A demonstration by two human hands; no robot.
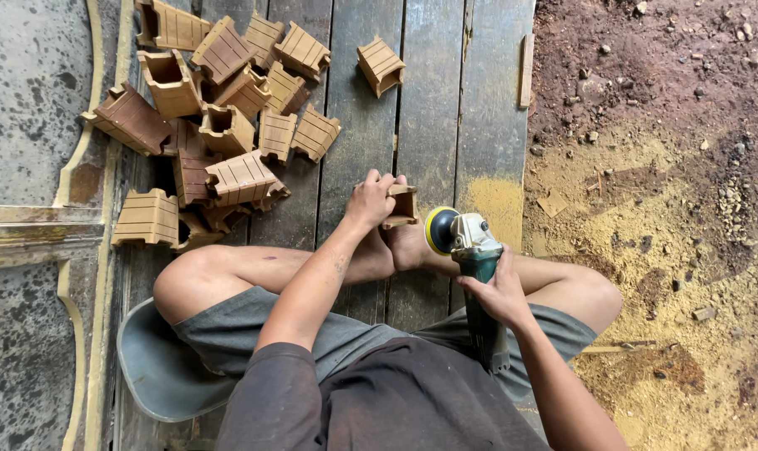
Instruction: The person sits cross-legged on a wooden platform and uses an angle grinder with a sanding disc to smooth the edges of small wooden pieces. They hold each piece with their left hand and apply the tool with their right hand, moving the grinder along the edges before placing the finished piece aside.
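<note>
A: Item one, hollow pieces?

B: A heap of small ribbed wooden boxes [220, 125], brown and tan, lying on the plank floor [433, 92] at upper left. They are tumbled on their sides and ends. Where an open mouth faces up, as on the tall box [168, 81] near the top of the heap, nothing shows inside. One stray box [380, 65] lies apart from the heap, further right on the planks.

A: Item two, the piece in hand?

B: One small wooden block [400, 206] of the same kind, held low against the bare feet [396, 246]. The left hand [369, 200] has its grip closed over the block's top and left edge, fingers curled on it.

A: Item three, the tool?

B: A green and grey angle grinder [477, 276] with a yellow-rimmed sanding disc [440, 230]. The right hand [500, 292] has its grip wrapped fully round the grinder's body. The disc sits just right of the block; whether it touches cannot be told.

A: Surroundings?

B: Yellow sawdust [496, 200] on the planks beside the disc and spread over the dirt ground [671, 75] to the right. The person sits cross-legged in grey shorts on a grey-blue seat [149, 367]. Mottled stone slabs [28, 83] lie at left.
</note>
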